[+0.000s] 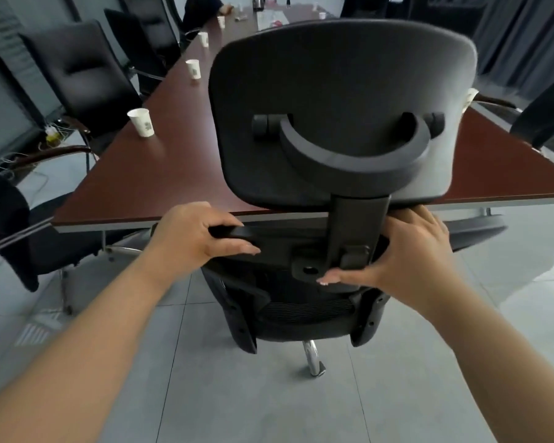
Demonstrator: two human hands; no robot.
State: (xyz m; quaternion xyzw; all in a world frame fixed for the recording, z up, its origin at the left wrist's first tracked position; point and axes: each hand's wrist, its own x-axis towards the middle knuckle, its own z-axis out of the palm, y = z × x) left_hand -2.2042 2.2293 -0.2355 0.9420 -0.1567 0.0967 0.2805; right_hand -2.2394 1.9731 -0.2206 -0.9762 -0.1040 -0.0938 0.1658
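A black mesh office chair (304, 311) stands in front of me, its back toward me, at the near end of a long reddish-brown table (160, 167). Its big padded headrest (343, 91) rises on a black post (359, 225). My left hand (192, 235) grips the top edge of the backrest left of the post, fingers over the far side and thumb on the near side. My right hand (410, 251) holds the top edge right of the post, its fingers curled over the far side and the thumb stretched along the bracket.
Several white paper cups (141, 122) stand along the table's left edge. Black chairs (84, 75) line the left side, and another chair (544, 119) stands at the right. A tangle of cables (50, 135) lies on the grey tiled floor (269, 404). A person sits at the far end.
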